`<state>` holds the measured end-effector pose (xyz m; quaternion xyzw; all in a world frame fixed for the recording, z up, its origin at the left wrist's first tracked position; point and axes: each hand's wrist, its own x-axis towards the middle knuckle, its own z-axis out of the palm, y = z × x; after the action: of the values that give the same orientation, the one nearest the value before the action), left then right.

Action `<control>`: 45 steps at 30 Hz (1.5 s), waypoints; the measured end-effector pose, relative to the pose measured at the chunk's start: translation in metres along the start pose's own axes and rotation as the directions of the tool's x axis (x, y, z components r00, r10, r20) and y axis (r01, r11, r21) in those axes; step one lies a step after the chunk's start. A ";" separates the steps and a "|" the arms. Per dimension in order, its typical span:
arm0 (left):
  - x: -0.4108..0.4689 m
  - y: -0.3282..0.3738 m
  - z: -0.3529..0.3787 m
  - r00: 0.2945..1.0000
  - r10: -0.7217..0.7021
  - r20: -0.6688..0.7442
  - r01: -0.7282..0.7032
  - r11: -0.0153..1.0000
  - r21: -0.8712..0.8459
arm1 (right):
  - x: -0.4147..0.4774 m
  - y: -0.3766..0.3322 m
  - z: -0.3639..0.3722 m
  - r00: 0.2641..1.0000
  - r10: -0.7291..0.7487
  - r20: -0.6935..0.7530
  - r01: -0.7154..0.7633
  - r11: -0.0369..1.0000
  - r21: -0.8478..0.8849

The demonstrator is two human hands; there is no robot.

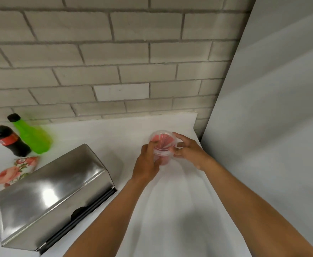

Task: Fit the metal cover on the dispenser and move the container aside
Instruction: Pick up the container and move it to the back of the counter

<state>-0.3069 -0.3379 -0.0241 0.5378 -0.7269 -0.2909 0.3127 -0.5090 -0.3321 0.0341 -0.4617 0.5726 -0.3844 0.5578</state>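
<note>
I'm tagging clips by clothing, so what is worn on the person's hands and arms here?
Nothing that shows: the left hand and right hand are bare, without gloves, and both forearms are uncovered down to the frame edge. No sleeve, watch or bracelet appears.

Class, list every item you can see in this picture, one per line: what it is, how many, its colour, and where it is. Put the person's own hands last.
metal dispenser: one, shiny silver cover on, left of the white table
clear container: one, transparent with red and white contents, held above the table near its far right end
cola bottle: one, dark with red cap and label, far left by the wall
green bottle: one, bright green with black cap, beside the cola bottle
floral napkin: one, white with pink roses, behind the dispenser
brick wall: one, grey-white, behind the table
left hand: grip on the container
right hand: grip on the container
</note>
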 end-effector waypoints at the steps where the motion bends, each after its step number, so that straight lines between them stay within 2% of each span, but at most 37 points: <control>1: 0.006 0.001 0.001 1.000 -0.002 -0.002 0.002 1.000 -0.006 | 0.005 -0.002 -0.002 1.000 0.003 -0.003 -0.003 1.000 0.009; 9: 0.040 0.005 0.004 0.998 0.053 -0.040 -0.054 0.998 -0.041 | 0.043 -0.010 -0.011 0.998 0.028 -0.054 -0.024 0.998 0.063; 25: 0.076 0.000 0.015 0.999 0.020 -0.035 -0.023 0.998 -0.065 | 0.076 -0.016 -0.021 0.995 0.051 -0.091 -0.047 0.998 0.039; 29: 0.077 -0.001 0.016 1.000 0.011 -0.029 -0.012 1.000 -0.016 | 0.072 -0.018 -0.021 0.996 0.042 -0.083 -0.041 0.999 0.014; 33: 0.067 0.005 0.008 0.999 0.008 -0.044 -0.007 1.000 0.027 | 0.064 -0.017 -0.018 0.990 -0.020 -0.138 0.003 0.992 -0.122; 35: 0.053 0.015 -0.004 0.995 0.035 -0.094 -0.039 0.999 -0.034 | 0.058 -0.020 -0.015 0.976 -0.072 -0.207 0.022 0.972 -0.233; 37: 0.036 0.026 -0.022 0.988 0.037 -0.148 -0.053 0.993 -0.105 | 0.051 -0.024 -0.013 0.946 -0.168 -0.278 0.057 0.928 -0.369; 39: 0.017 0.035 -0.046 0.986 -0.030 -0.167 0.008 0.992 -0.126 | 0.043 -0.031 -0.010 0.908 -0.276 -0.316 0.102 0.876 -0.472; 42: -0.012 0.042 -0.091 0.976 -0.100 -0.196 0.084 0.993 -0.087 | 0.025 -0.043 0.004 0.890 -0.359 -0.279 0.177 0.839 -0.515; 45: -0.042 0.040 -0.137 0.954 -0.128 -0.271 0.127 0.992 -0.023 | 0.007 -0.057 0.032 0.930 -0.339 -0.145 0.250 0.867 -0.431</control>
<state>-0.2163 -0.2989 0.0877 0.6176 -0.6400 -0.2358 0.3917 -0.4714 -0.3519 0.0840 -0.6049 0.6190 -0.3862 0.3191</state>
